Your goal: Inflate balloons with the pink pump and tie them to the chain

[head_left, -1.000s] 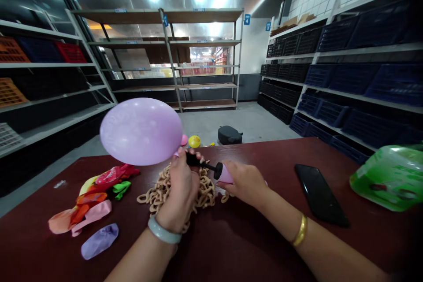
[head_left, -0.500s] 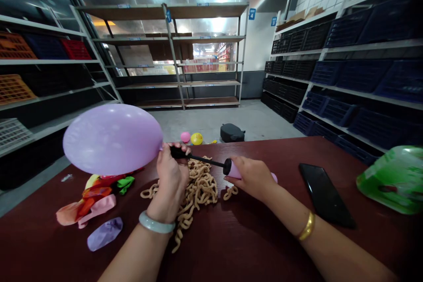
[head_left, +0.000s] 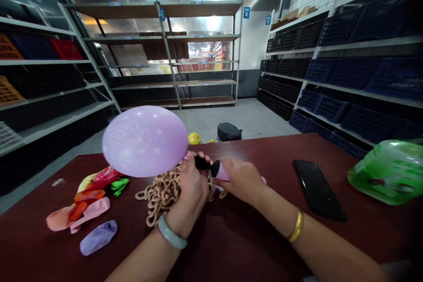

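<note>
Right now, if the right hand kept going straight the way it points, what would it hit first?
Probably the left hand, which grips the pump beside the purple balloon; the right hand points at it, though depth is unclear.

- Shows two bare hands, the left hand [head_left: 191,183] and the right hand [head_left: 243,180], with both forearms uncovered down to the lower edge of the view.
- Wears a smooth, rounded, pale grey-green bangle [head_left: 172,238], thick and glossy, on the left wrist.
- Wears a slimmer, shiny gold bangle [head_left: 296,225] on the right wrist.
</note>
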Demonstrator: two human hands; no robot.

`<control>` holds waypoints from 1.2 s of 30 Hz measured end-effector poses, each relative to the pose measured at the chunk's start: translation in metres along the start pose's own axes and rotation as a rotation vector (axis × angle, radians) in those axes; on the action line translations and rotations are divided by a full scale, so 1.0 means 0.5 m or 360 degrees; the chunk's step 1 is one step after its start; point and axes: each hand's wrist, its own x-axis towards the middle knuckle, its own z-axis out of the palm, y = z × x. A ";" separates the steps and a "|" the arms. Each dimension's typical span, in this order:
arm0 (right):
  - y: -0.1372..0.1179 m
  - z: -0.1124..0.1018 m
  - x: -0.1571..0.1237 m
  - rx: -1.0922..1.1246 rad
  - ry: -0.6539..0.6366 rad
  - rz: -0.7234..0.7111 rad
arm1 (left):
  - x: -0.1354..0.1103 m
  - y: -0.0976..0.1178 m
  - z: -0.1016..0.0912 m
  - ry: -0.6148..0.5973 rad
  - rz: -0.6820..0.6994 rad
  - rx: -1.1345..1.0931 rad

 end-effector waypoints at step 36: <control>-0.017 -0.015 -0.007 0.0146 0.0005 -0.0014 | 0.018 0.062 0.021 -0.0075 0.0327 0.0159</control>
